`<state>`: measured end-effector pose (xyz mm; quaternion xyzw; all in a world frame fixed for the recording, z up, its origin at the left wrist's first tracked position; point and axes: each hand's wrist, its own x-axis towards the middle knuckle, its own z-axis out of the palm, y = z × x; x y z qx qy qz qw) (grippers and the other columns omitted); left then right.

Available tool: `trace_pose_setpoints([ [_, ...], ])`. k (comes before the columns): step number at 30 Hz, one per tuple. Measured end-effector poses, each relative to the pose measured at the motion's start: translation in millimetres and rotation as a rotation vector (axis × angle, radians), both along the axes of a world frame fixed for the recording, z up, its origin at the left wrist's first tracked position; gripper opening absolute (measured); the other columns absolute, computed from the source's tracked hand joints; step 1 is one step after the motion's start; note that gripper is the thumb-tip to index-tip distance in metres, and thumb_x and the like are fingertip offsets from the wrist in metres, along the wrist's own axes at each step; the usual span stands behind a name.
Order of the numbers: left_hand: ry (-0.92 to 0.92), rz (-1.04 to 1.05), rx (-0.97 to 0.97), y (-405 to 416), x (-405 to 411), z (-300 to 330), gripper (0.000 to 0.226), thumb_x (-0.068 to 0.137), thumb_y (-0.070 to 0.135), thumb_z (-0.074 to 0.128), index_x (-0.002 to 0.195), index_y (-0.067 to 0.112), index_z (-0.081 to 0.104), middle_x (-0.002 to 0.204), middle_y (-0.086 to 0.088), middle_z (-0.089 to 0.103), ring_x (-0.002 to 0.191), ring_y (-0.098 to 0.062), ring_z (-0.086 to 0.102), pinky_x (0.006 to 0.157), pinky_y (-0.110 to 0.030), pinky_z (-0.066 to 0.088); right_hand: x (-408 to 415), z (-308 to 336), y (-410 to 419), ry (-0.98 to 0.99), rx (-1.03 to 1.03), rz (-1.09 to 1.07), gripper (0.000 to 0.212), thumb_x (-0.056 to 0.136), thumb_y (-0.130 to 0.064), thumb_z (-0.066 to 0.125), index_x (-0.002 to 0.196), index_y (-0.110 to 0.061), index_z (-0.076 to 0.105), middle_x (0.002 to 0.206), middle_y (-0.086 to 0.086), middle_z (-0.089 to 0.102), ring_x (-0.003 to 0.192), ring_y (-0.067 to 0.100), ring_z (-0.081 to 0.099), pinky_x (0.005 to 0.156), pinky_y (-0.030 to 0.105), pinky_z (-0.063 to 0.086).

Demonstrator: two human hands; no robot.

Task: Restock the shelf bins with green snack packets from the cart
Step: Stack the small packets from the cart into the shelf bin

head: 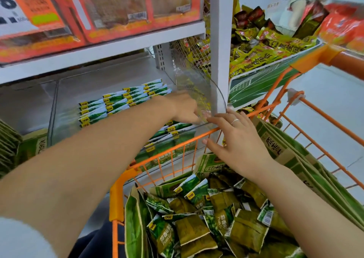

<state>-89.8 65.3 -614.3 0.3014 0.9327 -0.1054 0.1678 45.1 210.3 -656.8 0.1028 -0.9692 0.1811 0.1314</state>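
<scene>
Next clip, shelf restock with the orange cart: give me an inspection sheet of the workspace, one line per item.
Surface: white shelf, clear bin on lower level.
Job's things: green snack packets stacked in rows in bin; loose packets piled in orange cart.
Clutter: flattened green cartons along cart's side.
Grips: left hand reaching into bin, fingers hidden; right hand open, fingers on bin's edge, ring on one finger.
Cables: nothing seen.
Surroundings: yellow packets in neighbouring bin; orange boxes above.
</scene>
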Motion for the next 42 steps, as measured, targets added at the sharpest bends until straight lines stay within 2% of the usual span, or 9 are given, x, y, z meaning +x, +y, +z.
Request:
trace_pose_setpoints([
  [9, -0.114, 0.085, -0.162, -4, -13, 0, 0.046, 0.096, 0.049, 0.038, 0.069, 0.014, 0.050, 0.076, -0.008, 0.051, 0.065, -0.022, 0.042, 0.065, -0.033, 0.035, 0, -1, -1, 0.020, 0.005, 0.013, 0.051, 0.085, -0.053, 0.037, 0.119, -0.023, 0.060, 0.112, 0.000, 0.061, 0.120, 0.026, 0.052, 0.114, 0.047, 0.021],
  [12, -0.018, 0.038, -0.088, -2, -21, -5, 0.055, 0.100, 0.050, 0.027, 0.107, 0.009, 0.063, 0.098, -0.008, 0.056, 0.084, -0.023, 0.046, 0.074, -0.032, 0.036, 1, -2, -1, 0.010, -0.003, 0.012, 0.045, 0.086, -0.048, 0.045, 0.120, -0.023, 0.060, 0.114, 0.000, 0.061, 0.123, 0.026, 0.050, 0.115, 0.046, 0.018],
  [19, -0.029, 0.150, -0.331, -24, -39, -9, 0.062, 0.097, 0.063, 0.020, 0.089, 0.015, 0.059, 0.086, -0.008, 0.048, 0.106, -0.029, 0.048, 0.102, -0.041, 0.039, 0, -1, 0, 0.042, -0.013, 0.008, 0.039, 0.085, -0.038, 0.049, 0.119, -0.023, 0.062, 0.115, 0.000, 0.063, 0.121, 0.025, 0.052, 0.114, 0.043, 0.019],
  [24, 0.148, 0.199, 0.395, -36, -7, 4, 0.042, 0.100, 0.044, 0.038, 0.116, 0.016, 0.066, 0.116, -0.010, 0.065, 0.102, -0.028, 0.058, 0.088, -0.034, 0.046, 0, 1, 0, 0.067, -0.006, 0.008, 0.039, 0.084, -0.036, 0.051, 0.117, -0.021, 0.066, 0.119, 0.005, 0.064, 0.123, 0.032, 0.050, 0.110, 0.049, 0.029],
  [28, 0.410, 0.178, 0.842, -54, 71, 15, 0.024, 0.097, 0.025, 0.049, 0.108, 0.022, 0.069, 0.107, 0.004, 0.067, 0.109, -0.019, 0.049, 0.088, -0.029, 0.035, 6, 21, -4, 0.281, -0.078, 0.061, 0.026, 0.087, -0.036, 0.054, 0.093, -0.017, 0.071, 0.091, 0.002, 0.066, 0.089, 0.025, 0.060, 0.076, 0.036, 0.048],
  [32, 0.303, 0.166, 0.807, -62, 151, 0, 0.022, 0.096, 0.030, 0.048, 0.101, 0.030, 0.070, 0.096, 0.012, 0.066, 0.098, -0.008, 0.051, 0.078, -0.026, 0.036, 13, 33, -8, -0.146, 0.002, 0.186, 0.015, 0.087, -0.041, 0.063, 0.085, -0.028, 0.070, 0.073, -0.010, 0.065, 0.074, 0.015, 0.063, 0.067, 0.033, 0.052],
  [36, -0.108, 0.090, 0.390, -75, 188, -33, 0.027, 0.098, 0.041, 0.042, 0.113, 0.034, 0.063, 0.106, 0.013, 0.066, 0.091, -0.008, 0.060, 0.075, -0.033, 0.052, 24, 7, -27, -0.575, 0.334, 0.329, 0.028, 0.085, -0.040, 0.065, 0.108, -0.026, 0.070, 0.101, -0.006, 0.071, 0.096, 0.017, 0.064, 0.082, 0.029, 0.051],
  [39, -0.092, -0.015, 0.151, -81, 195, -51, 0.028, 0.100, 0.039, 0.040, 0.112, 0.025, 0.061, 0.100, 0.004, 0.065, 0.086, -0.014, 0.060, 0.069, -0.033, 0.052, 34, -12, -37, -0.962, 0.445, 0.473, 0.045, 0.081, -0.042, 0.070, 0.117, -0.016, 0.065, 0.109, -0.001, 0.068, 0.102, 0.019, 0.061, 0.090, 0.034, 0.050],
  [42, -0.048, 0.032, 0.232, -81, 195, -55, 0.030, 0.100, 0.040, 0.040, 0.112, 0.024, 0.061, 0.099, 0.003, 0.066, 0.086, -0.015, 0.062, 0.069, -0.036, 0.054, 37, -17, -42, -0.967, 0.547, 0.559, 0.021, 0.080, -0.031, 0.072, 0.074, -0.013, 0.063, 0.074, -0.003, 0.058, 0.068, 0.013, 0.052, 0.068, 0.030, 0.045],
])
